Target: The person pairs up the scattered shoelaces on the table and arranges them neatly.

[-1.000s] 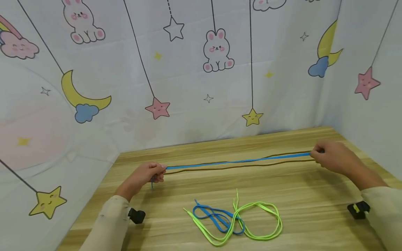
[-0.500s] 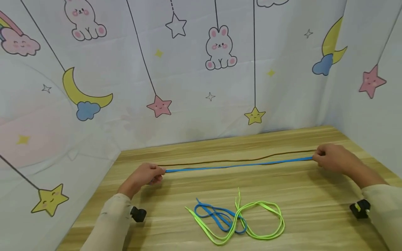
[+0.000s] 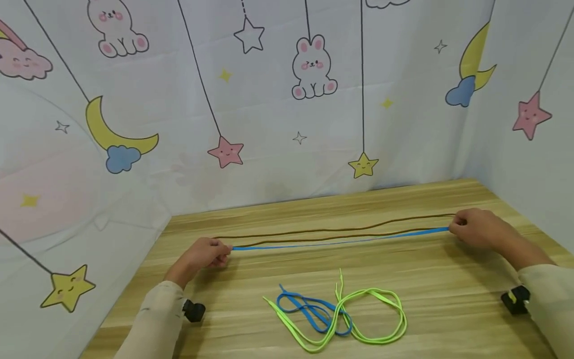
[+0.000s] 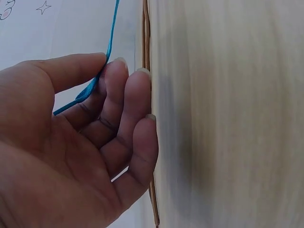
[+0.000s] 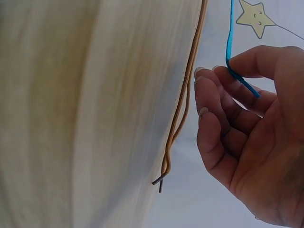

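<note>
A blue shoelace (image 3: pixel 334 243) stretches taut between the two hands above the table. My left hand (image 3: pixel 205 252) pinches one end of it between thumb and fingers; in the left wrist view the lace (image 4: pixel 88 90) crosses the palm side. At the other end, my right hand (image 3: pixel 476 225) pinches the lace, and a short tip (image 5: pixel 249 88) sticks out past the thumb. Just behind it two brown laces (image 3: pixel 314 231) lie lengthwise on the table. Their dark tips (image 5: pixel 159 181) show beside the right hand's fingers.
Nearer the front of the wooden table (image 3: pixel 224 324) lie a loosely bundled blue lace (image 3: pixel 309 311) and a looped bright green lace (image 3: pixel 401 314), overlapping each other. A white curtain (image 3: pixel 264 109) with printed bunnies, stars and moons hangs behind the table.
Both hands have lowered slightly toward the front of the table. The taut blue lace has moved from over the brown laces to just in front of them. The green and bundled blue laces stay put.
</note>
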A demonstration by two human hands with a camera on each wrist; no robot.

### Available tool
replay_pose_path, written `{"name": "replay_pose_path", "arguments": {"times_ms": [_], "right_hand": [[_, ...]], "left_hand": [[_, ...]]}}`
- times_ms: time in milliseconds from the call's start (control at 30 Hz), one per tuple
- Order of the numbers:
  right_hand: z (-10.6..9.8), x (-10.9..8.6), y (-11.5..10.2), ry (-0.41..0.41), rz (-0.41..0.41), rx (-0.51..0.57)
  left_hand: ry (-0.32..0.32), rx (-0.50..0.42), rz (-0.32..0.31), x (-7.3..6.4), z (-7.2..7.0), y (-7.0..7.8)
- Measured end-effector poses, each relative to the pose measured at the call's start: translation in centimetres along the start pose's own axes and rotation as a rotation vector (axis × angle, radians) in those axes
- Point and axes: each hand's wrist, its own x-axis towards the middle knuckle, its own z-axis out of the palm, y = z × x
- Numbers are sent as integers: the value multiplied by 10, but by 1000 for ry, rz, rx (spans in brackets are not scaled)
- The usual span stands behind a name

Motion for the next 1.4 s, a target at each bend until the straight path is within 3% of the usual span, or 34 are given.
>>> {"name": "replay_pose_path", "arguments": {"times_ms": [300,533,767,1100,1233,1400], "right_hand": [[1,0,4,-24,-27,-44],[-2,-2,5,-63,9,-51],[-5,-2,4,-92,29,-48],[-5,-5,6,-79,42,-64],[-7,-6,7,-62,38,-83],[-10,-5,2,-34,36,-80]], "left_hand": [[1,41,-7,-4,3,-5],[11,34,-22,-5,1,-7],[83,11,-27,-6,-1,-10],[112,-82,-9,-9,-2,-10],[136,-71,6,-12,-1,-7],[112,-73,55,-17,3,-2]]}}
